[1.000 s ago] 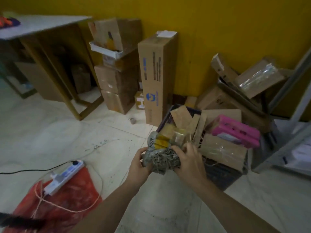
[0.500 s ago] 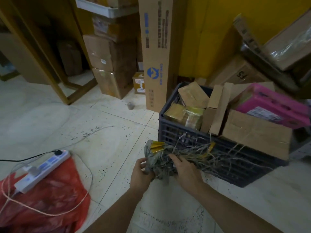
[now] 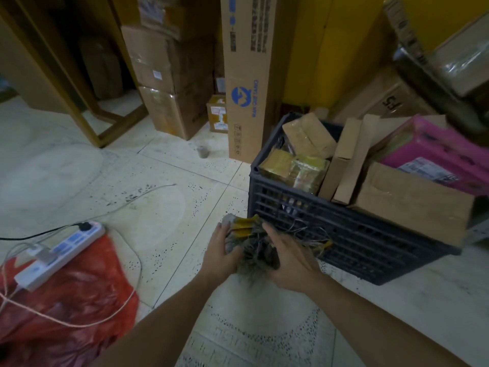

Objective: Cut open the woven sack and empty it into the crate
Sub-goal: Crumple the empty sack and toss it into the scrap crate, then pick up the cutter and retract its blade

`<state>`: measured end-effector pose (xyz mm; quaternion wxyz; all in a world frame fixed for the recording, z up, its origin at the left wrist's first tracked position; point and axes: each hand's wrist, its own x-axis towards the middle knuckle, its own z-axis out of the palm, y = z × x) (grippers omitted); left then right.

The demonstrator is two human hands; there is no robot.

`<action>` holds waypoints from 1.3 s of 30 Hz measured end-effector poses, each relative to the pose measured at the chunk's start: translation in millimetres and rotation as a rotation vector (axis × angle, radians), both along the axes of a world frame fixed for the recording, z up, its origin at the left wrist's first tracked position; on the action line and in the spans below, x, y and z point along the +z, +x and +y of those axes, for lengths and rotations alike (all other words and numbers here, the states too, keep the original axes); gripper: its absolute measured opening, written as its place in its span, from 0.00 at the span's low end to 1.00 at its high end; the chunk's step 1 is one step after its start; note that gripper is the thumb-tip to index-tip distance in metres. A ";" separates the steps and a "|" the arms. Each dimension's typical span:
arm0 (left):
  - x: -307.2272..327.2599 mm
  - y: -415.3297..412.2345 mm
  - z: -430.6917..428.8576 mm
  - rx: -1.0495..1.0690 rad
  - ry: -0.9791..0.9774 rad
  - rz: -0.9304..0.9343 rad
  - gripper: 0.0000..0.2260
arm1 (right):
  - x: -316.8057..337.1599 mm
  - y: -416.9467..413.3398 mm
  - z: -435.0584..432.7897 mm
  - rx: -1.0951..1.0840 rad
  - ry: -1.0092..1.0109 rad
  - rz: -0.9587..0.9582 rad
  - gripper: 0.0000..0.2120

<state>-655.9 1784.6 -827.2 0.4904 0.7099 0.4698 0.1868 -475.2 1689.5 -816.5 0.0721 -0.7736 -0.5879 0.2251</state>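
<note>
Both hands, left hand (image 3: 221,250) and right hand (image 3: 288,256), clutch the bunched, frayed woven sack (image 3: 252,246) just outside the packed crate (image 3: 344,234), so emptying looks finished and only discarding the sack remains.

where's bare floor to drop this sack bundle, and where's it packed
Bare tile lies between the power strip on the red bag and the crate, reaching back to the tall carton. The crate is crammed with boxes. Both hands, left hand and right hand, grip the frayed sack.
</note>
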 end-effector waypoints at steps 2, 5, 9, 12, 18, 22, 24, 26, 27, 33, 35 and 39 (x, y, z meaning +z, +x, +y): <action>28.2 6.6 1.5 0.005 0.061 0.084 0.25 | 34.3 9.3 -2.5 -0.009 -0.015 0.048 0.46; 105.5 19.0 -18.7 -0.008 0.087 0.142 0.30 | 106.4 18.2 -16.6 -0.003 -0.042 0.134 0.44; 226.5 31.8 -47.5 -0.112 0.124 0.163 0.31 | 231.7 30.8 -47.4 0.023 0.061 0.136 0.44; 328.6 37.4 -63.2 -0.156 0.158 0.153 0.29 | 336.2 40.1 -67.5 0.019 0.136 0.116 0.44; 563.2 37.1 -104.2 -0.123 0.243 0.049 0.24 | 561.0 36.3 -126.6 -0.100 0.249 0.201 0.43; 695.9 37.6 -136.8 -0.057 0.199 -0.128 0.20 | 693.9 25.5 -178.2 -0.233 0.424 0.293 0.39; 751.1 38.9 -157.7 -0.092 0.207 -0.170 0.20 | 748.3 23.4 -200.6 -0.272 0.459 0.288 0.41; 795.1 39.0 -177.1 -0.165 0.221 -0.202 0.20 | 793.8 25.3 -220.3 -0.333 0.483 0.295 0.40; 812.9 36.8 -186.2 -0.204 0.226 -0.221 0.20 | 812.0 25.8 -230.7 -0.364 0.506 0.297 0.39; 879.5 17.8 -238.3 -0.425 0.243 -0.271 0.24 | 874.7 13.1 -303.6 -0.418 0.555 0.177 0.34; 898.1 23.5 -258.4 -0.516 0.275 -0.272 0.26 | 892.2 10.8 -322.9 -0.415 0.554 0.108 0.34; 927.2 52.1 -296.4 -0.650 0.394 -0.327 0.25 | 923.1 13.9 -362.8 -0.458 0.600 0.006 0.34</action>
